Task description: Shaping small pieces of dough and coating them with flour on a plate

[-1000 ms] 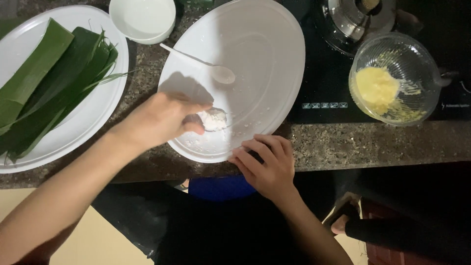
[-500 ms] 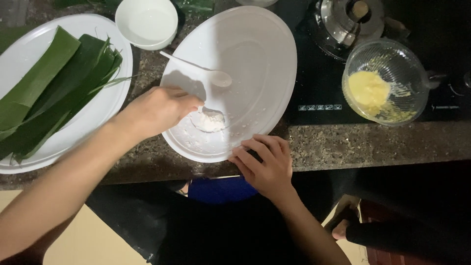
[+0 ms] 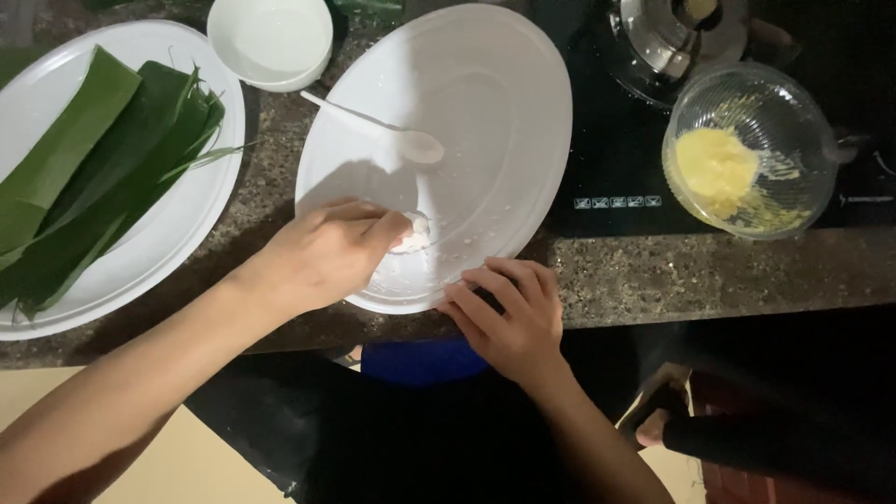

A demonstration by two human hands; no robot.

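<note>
My left hand (image 3: 322, 252) reaches into a large white oval plate (image 3: 504, 112) and pinches a small lump of white dough (image 3: 413, 233) near the plate's front rim. My right hand (image 3: 504, 317) rests on the front edge of the same plate, its fingers curled over the rim and the counter edge. A white plastic spoon (image 3: 378, 126) lies in the plate, bowl to the right, with its handle over the left rim.
A white platter (image 3: 177, 224) with folded green leaves (image 3: 84, 187) sits at left. A small white bowl (image 3: 271, 42) stands behind. A clear glass bowl (image 3: 756, 149) with yellow paste sits on a black cooktop (image 3: 616, 168) beside a steel pot (image 3: 681, 37). A foot (image 3: 653, 425) shows below.
My left hand has drawn back toward the plate's front rim, gathering the white dough into a tighter lump. My right hand has stayed on the plate's edge.
</note>
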